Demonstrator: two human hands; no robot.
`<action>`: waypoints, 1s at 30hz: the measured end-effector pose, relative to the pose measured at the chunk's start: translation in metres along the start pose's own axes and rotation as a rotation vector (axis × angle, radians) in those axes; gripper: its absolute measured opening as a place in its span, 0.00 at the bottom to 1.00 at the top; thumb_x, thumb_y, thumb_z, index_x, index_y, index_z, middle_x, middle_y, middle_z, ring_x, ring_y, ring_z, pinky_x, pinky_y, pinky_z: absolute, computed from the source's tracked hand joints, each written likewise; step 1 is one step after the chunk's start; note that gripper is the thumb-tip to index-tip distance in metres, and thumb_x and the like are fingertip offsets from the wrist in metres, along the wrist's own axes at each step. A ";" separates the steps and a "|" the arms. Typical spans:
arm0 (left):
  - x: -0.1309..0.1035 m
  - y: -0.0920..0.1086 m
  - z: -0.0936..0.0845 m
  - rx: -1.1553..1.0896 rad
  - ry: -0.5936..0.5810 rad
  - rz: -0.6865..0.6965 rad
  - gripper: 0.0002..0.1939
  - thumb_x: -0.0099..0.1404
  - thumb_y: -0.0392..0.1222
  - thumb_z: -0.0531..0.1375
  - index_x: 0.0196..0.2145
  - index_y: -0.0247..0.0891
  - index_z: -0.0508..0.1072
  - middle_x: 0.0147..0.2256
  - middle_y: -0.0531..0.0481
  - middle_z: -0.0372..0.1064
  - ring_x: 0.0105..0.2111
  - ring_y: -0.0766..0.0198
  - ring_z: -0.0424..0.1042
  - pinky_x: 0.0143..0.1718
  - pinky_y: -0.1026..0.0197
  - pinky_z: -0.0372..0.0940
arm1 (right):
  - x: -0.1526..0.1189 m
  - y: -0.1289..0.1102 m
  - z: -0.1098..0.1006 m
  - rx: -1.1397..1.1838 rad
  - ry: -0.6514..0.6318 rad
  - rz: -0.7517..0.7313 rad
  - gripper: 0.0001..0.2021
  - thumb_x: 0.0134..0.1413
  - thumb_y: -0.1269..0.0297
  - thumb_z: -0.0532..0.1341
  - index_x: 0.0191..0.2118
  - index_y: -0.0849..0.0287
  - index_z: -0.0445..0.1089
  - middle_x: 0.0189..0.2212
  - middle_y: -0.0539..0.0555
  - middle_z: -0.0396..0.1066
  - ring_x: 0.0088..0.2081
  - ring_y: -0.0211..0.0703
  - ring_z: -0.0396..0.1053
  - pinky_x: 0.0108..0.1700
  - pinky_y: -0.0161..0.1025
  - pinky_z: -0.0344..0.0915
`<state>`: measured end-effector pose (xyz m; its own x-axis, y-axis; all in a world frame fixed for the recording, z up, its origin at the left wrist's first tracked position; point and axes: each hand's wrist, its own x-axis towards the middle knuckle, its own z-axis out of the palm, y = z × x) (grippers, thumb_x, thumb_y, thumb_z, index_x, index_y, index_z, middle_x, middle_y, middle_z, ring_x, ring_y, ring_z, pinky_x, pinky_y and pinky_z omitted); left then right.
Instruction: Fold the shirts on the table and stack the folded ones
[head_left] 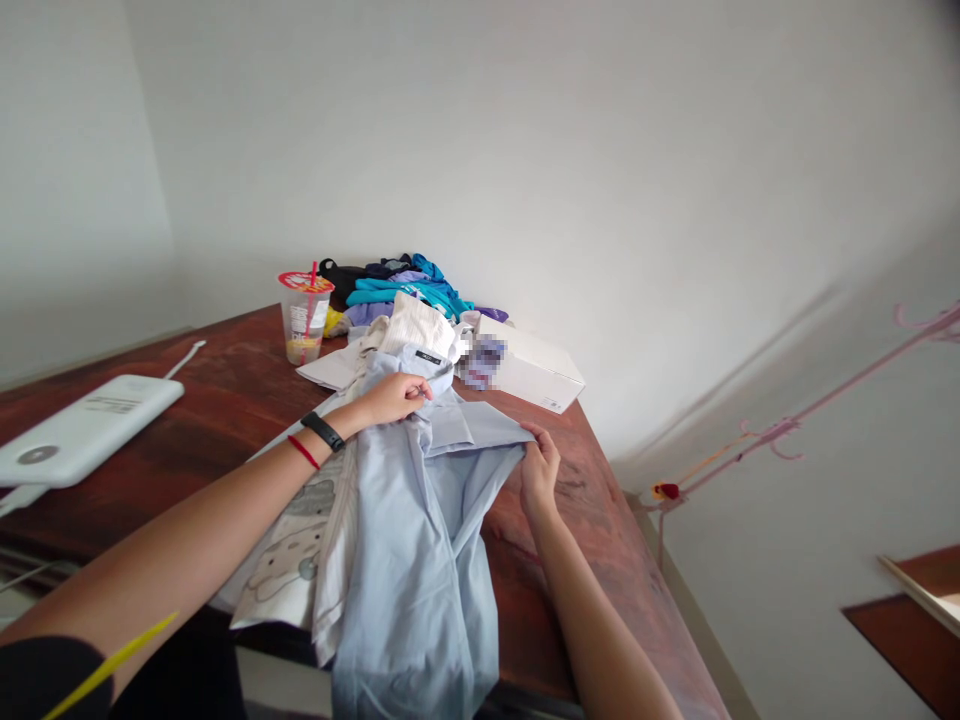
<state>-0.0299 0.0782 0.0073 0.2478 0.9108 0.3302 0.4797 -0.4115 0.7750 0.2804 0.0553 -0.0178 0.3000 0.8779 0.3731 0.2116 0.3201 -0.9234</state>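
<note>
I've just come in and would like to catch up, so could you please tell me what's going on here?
A person is handling a light blue shirt on a wooden table. The left hand pinches it near the collar, while the right hand holds an edge out to the right. A pale printed fabric lies beside and partly under the shirt. Beyond are a clothes pile, a white box and a plastic cup.

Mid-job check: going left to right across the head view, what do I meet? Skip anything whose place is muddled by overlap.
Power bank → cup → left hand → right hand → pink rod.
</note>
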 end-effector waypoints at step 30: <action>-0.015 0.021 0.042 0.400 -0.133 0.375 0.03 0.62 0.35 0.63 0.33 0.39 0.79 0.37 0.48 0.78 0.39 0.56 0.76 0.42 0.60 0.62 | -0.019 0.000 0.011 -0.443 -0.240 -0.290 0.10 0.61 0.59 0.58 0.36 0.56 0.74 0.34 0.54 0.77 0.39 0.49 0.73 0.44 0.42 0.65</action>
<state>0.0113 0.0545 -0.0042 0.5544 0.6985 0.4526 0.6137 -0.7103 0.3446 0.2650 0.0428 -0.0259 -0.0363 0.8494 0.5264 0.6383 0.4250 -0.6418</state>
